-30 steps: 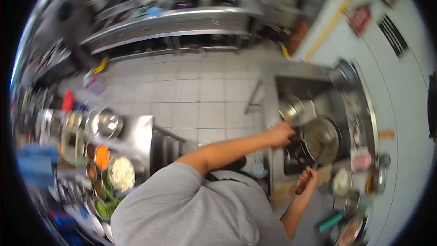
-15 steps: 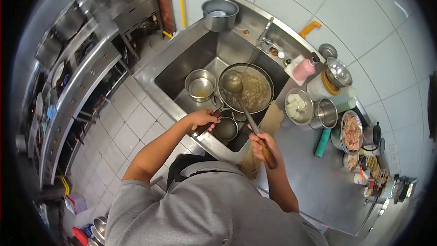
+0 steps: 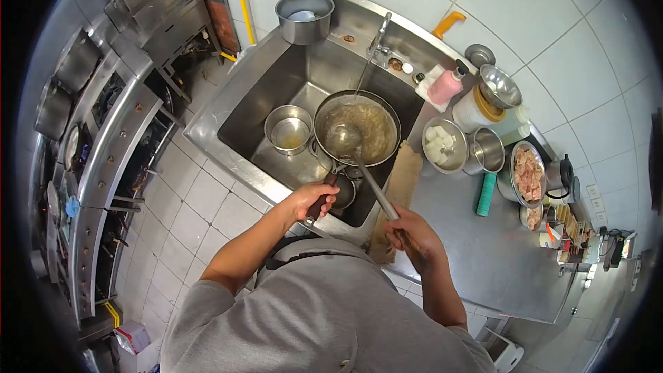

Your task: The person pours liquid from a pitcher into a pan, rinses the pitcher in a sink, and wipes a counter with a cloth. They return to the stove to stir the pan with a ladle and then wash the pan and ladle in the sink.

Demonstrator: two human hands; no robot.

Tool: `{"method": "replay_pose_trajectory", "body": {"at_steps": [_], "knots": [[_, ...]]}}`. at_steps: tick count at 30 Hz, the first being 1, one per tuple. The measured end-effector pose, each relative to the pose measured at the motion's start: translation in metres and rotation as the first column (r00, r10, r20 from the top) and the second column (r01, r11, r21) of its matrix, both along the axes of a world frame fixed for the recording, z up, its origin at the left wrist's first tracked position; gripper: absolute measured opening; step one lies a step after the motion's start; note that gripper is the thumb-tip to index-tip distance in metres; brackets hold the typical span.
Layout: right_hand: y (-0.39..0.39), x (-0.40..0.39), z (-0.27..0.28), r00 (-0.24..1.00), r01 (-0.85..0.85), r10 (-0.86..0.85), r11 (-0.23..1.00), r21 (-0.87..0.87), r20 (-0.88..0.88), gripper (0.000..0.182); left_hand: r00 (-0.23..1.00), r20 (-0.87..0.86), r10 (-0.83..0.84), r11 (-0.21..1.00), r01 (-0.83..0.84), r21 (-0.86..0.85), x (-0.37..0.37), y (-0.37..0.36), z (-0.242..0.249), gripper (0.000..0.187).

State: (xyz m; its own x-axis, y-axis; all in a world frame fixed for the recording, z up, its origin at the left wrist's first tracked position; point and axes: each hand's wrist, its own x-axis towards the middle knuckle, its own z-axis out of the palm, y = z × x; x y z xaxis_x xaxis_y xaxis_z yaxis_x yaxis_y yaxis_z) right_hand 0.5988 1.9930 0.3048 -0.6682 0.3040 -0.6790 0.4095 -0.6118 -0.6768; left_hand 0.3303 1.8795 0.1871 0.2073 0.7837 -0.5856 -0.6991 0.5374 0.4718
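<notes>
A wok (image 3: 373, 124) with brownish liquid sits in the steel sink (image 3: 238, 107), under a thin stream from the tap (image 3: 378, 36). My left hand (image 3: 311, 199) grips the wok's dark handle at the sink's front edge. My right hand (image 3: 414, 238) holds the wooden handle of a long ladle (image 3: 343, 139), whose bowl rests inside the wok near its left rim. A small steel pot (image 3: 288, 129) stands in the sink left of the wok.
On the counter right of the sink stand a bowl of white cubes (image 3: 443, 145), an empty steel cup (image 3: 487, 150), a container of raw meat (image 3: 528, 174), a pink soap bottle (image 3: 447, 85) and a teal cylinder (image 3: 486, 193). A steel pot (image 3: 304, 17) sits at the sink's back corner.
The view swung from the tiled floor and kitchen shelves down onto the sink. The ladle's bowl has slid lower left inside the wok, and both hands stay on their handles.
</notes>
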Motion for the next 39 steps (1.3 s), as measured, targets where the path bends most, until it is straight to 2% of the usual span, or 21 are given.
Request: {"method": "replay_pose_trajectory", "body": {"at_steps": [2,3,5,6,8,9,11,12,13,14,15,17,18,20,25,27,32,34,35,37,39], "knots": [[0.011,-0.013,-0.026,0.995,0.045,-0.046,0.999,-0.023,-0.089,0.067,0.999,-0.049,0.020,1.000,-0.021,-0.008,-0.016,0.001,0.009,0.020],[0.012,-0.019,-0.040,0.996,0.037,-0.039,0.999,-0.029,-0.085,0.067,0.988,-0.150,-0.046,0.999,0.048,0.012,-0.031,-0.001,0.006,0.020],[0.009,-0.029,-0.070,0.999,-0.033,0.039,0.901,0.433,-0.006,0.071,0.926,-0.343,-0.158,0.984,0.176,0.022,-0.063,-0.003,0.002,0.022],[0.009,-0.031,-0.081,0.999,-0.044,0.049,0.905,0.423,-0.001,0.071,0.878,-0.435,-0.202,0.973,0.232,0.017,-0.081,-0.002,0.001,0.024],[0.014,-0.031,-0.098,0.941,-0.287,-0.020,0.482,0.828,0.338,0.073,0.771,-0.591,-0.240,0.952,0.307,0.015,-0.116,0.002,-0.003,0.030],[0.013,-0.030,-0.105,0.941,-0.288,-0.014,0.487,0.825,0.337,0.073,0.701,-0.659,-0.271,0.938,0.347,-0.017,-0.129,0.007,-0.001,0.033],[0.008,-0.025,-0.114,0.964,-0.261,0.049,0.381,0.887,0.263,0.074,0.531,-0.778,-0.337,0.890,0.450,-0.079,-0.146,0.014,0.004,0.036],[0.002,-0.028,-0.106,0.964,-0.261,0.049,0.387,0.884,0.263,0.074,0.530,-0.775,-0.343,0.888,0.451,-0.084,-0.146,0.016,0.006,0.036],[-0.008,-0.036,-0.081,0.986,-0.137,0.030,0.714,0.686,0.166,0.070,0.568,-0.749,-0.341,0.908,0.404,-0.107,-0.145,0.018,0.009,0.037],[-0.016,-0.041,-0.061,0.996,-0.003,-0.029,0.929,0.370,0.082,0.065,0.604,-0.721,-0.339,0.924,0.359,-0.133,-0.145,0.018,0.011,0.040],[-0.022,-0.043,-0.048,0.996,0.004,-0.037,0.933,0.361,0.085,0.065,0.691,-0.645,-0.327,0.938,0.322,-0.130,-0.148,0.016,0.012,0.046],[-0.032,-0.043,-0.033,0.952,0.286,-0.287,0.958,-0.017,-0.105,0.062,0.761,-0.568,-0.313,0.947,0.298,-0.123,-0.155,0.017,0.004,0.047],[-0.037,-0.040,-0.032,0.951,0.294,-0.295,0.956,-0.021,-0.098,0.062,0.825,-0.491,-0.280,0.959,0.261,-0.110,-0.158,0.019,-0.004,0.048],[-0.049,-0.031,-0.031,0.862,0.327,-0.417,0.892,-0.313,-0.288,0.054,0.861,-0.424,-0.282,0.959,0.271,-0.088,-0.163,0.027,-0.021,0.046],[-0.087,-0.032,-0.001,0.936,0.259,-0.276,0.960,-0.103,-0.220,0.061,0.948,-0.194,-0.251,0.968,0.244,-0.057,-0.161,0.050,-0.045,0.041],[-0.095,-0.029,0.013,0.974,0.173,-0.178,0.984,-0.042,-0.139,0.075,0.951,-0.185,-0.249,0.968,0.239,-0.075,-0.159,0.061,-0.052,0.040],[-0.120,-0.032,0.030,0.996,0.086,-0.085,0.991,0.105,-0.015,0.080,0.939,-0.163,-0.302,0.951,0.286,-0.114,-0.153,0.084,-0.061,0.039],[-0.127,-0.031,0.024,0.999,-0.010,-0.006,0.953,0.303,0.050,0.083,0.922,-0.230,-0.310,0.950,0.311,-0.034,-0.149,0.086,-0.058,0.043],[-0.130,-0.029,0.023,0.999,-0.007,-0.009,0.953,0.303,0.053,0.083,0.922,-0.227,-0.313,0.949,0.315,-0.033,-0.149,0.085,-0.057,0.043],[-0.131,-0.027,0.021,0.989,-0.035,-0.016,0.938,0.344,0.145,0.082,0.917,-0.233,-0.324,0.937,0.278,-0.212,-0.149,0.083,-0.059,0.045],[-0.128,-0.031,0.013,0.976,-0.034,-0.058,0.911,0.411,0.210,0.080,0.906,-0.153,-0.395,0.912,0.366,-0.185,-0.156,0.081,-0.060,0.047]]}}
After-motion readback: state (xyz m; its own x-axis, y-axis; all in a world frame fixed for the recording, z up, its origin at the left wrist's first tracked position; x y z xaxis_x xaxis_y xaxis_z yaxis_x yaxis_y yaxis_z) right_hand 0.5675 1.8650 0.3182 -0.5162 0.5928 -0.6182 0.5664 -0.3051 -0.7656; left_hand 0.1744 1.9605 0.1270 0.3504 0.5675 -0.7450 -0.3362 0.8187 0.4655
